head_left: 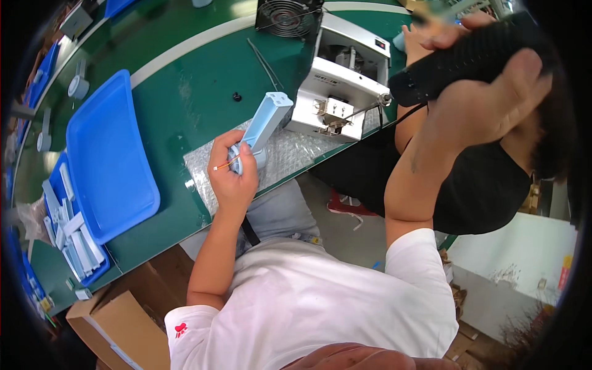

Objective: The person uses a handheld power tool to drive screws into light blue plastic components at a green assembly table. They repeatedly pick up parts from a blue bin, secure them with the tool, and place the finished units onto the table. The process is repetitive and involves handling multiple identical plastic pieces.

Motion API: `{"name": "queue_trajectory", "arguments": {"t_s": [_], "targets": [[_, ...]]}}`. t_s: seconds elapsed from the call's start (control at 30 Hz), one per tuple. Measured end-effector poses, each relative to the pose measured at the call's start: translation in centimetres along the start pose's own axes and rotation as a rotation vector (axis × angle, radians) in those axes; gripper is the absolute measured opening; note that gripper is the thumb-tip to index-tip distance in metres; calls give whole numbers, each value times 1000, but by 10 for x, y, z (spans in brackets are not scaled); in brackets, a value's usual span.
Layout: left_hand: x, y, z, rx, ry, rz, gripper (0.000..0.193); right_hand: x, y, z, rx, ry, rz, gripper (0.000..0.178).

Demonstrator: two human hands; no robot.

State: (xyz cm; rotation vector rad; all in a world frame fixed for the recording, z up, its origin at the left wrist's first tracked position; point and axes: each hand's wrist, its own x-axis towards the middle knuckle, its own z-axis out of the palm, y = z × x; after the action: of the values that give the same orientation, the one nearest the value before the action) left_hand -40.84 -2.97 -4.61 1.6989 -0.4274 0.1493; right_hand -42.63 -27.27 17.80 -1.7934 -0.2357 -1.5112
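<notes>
My left hand [233, 169] is closed around the round lower end of a light blue plastic housing [266, 120]. The housing's long, hollow handle points up and away to the right. A thin wire lead [227, 163] with a small white connector sticks out beside my thumb. At the upper right, my right hand [487, 108] is raised and wrapped around a black ribbed cylindrical tool [459, 61]. A black cable runs beneath the tool's left end. The tool's far end is dark, and its tip cannot be made out.
A silver machine [330, 92] with a black fan [287, 18] stands ahead on bubble wrap [296, 145]. Tweezers [265, 65] and a small black part [237, 97] lie left of it. Blue trays [111, 166], one with pale plastic parts, are at left. Close on the right sits a co-worker [475, 185].
</notes>
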Motion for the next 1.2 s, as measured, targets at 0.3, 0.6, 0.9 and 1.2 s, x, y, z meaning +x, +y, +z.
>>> {"name": "queue_trajectory", "arguments": {"t_s": [0.3,0.6,0.9,1.2], "targets": [[-1,-8,1,32,29,150,16,-29,7,24,183,45,141,63],[3,-8,-2,26,-21,244,22,-24,-24,2,696,-73,470,72],[1,-8,-1,46,-46,247,26,-35,11,40,460,20,387,67],[2,-6,-4,67,-72,233,26,-42,17,50,430,18,424,69]]}}
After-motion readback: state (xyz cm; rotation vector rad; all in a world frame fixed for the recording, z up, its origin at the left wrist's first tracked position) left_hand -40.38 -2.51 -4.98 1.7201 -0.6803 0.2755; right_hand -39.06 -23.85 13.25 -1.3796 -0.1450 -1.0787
